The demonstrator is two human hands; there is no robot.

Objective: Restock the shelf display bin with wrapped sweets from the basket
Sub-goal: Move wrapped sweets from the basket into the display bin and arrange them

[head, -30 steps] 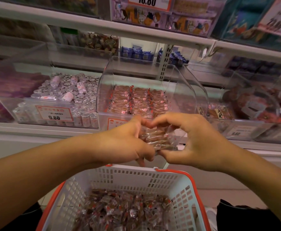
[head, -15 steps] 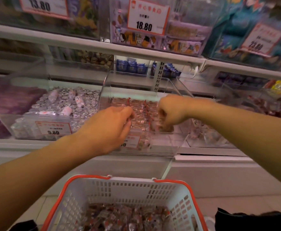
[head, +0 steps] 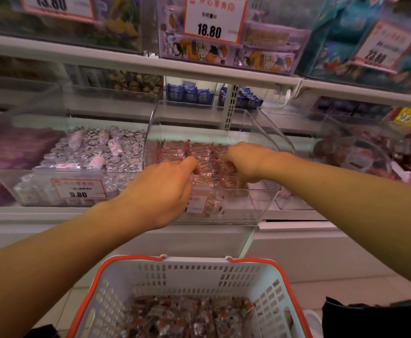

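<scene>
I have both hands over the clear bin (head: 267, 198), my right hand (head: 242, 164) nearer the front-right gap beside the wrapped sweets (head: 199, 154) lying front-to-back, fingers curled on what look like sweets, left hand (head: 160, 191) unclear.

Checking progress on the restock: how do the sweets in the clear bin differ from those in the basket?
The sweets in the clear display bin lie in neat rows; those in the white basket are a loose jumble. Both hands, left and right, are at the bin's sweets, none at the basket's. Both lots look alike: brown with red-trimmed wrappers.
</scene>
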